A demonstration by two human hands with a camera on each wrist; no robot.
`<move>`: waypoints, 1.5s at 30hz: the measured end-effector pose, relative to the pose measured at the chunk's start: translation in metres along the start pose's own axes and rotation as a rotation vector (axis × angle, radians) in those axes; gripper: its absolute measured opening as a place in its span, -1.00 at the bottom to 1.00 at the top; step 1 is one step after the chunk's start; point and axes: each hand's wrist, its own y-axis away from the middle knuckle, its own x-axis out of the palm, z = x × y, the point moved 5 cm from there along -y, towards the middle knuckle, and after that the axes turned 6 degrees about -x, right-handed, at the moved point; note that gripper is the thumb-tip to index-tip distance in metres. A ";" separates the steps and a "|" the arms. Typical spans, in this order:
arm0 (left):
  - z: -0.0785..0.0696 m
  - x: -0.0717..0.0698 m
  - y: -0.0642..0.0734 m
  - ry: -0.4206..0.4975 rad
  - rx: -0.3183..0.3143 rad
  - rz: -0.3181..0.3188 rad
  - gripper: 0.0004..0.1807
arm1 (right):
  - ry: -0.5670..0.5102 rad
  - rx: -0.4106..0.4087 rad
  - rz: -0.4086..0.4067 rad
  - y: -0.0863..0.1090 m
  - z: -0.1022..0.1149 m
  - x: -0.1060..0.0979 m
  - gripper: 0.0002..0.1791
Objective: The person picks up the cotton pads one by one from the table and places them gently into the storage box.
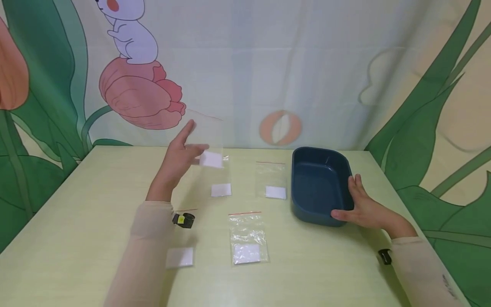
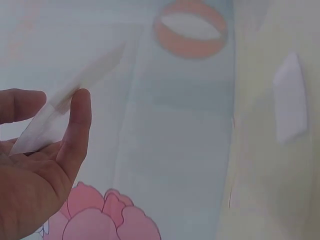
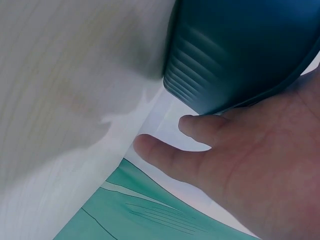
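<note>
My left hand (image 1: 172, 164) holds up a clear zip bag (image 1: 211, 160) with a white rectangular piece in its lower end. In the left wrist view, fingers curl around the lower part of this bag (image 2: 42, 131), and its thin clear end tilts up to the right. My right hand (image 1: 370, 212) lies against the right side of a dark blue rectangular bin (image 1: 312, 217), thumb at the near right corner. The right wrist view has straight fingers (image 3: 170, 160) alongside the bin's outer wall (image 3: 240, 55).
Similar bags with white pieces lie on the pale table (image 1: 96, 221): one back left (image 1: 221, 190), one beside the bin (image 1: 275, 192), one in front (image 1: 247, 253) and one near the left forearm (image 1: 181, 257). A printed curtain (image 1: 326, 64) hangs behind the table.
</note>
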 end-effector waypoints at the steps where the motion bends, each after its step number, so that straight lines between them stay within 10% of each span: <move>1: -0.002 0.006 0.000 0.017 0.008 0.011 -0.12 | 0.003 0.001 -0.001 0.000 0.000 0.000 0.41; 28: -0.042 0.190 -0.012 0.360 0.091 0.242 -0.12 | -0.002 0.018 -0.011 0.004 -0.005 -0.004 0.41; 45: -0.019 0.255 -0.017 0.351 0.005 0.359 -0.12 | -0.009 0.057 0.000 0.006 0.002 -0.003 0.42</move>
